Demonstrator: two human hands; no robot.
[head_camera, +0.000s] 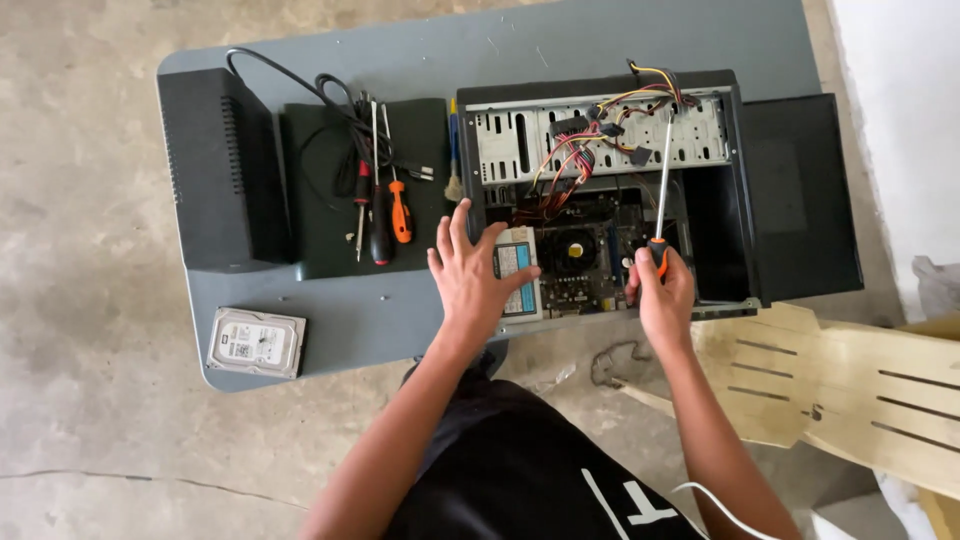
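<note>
Both hands work at the open computer case (600, 190) lying on its side on the grey tabletop (400, 320). The right hand (665, 295) is closed around the orange-and-black handle of a long screwdriver (662, 180), whose shaft points up into the drive bay among coloured wires (580, 150). The left hand (470, 275) is open, fingers spread, resting on the case's near edge, touching the power supply (518, 275). The motherboard fan (574, 250) sits between the hands. Left of the case, two more screwdrivers (390, 215) and a black cable (340, 110) lie on a dark panel (320, 230), beside a black box (220, 170). A hard drive (256, 342) lies near the tabletop's front corner.
</note>
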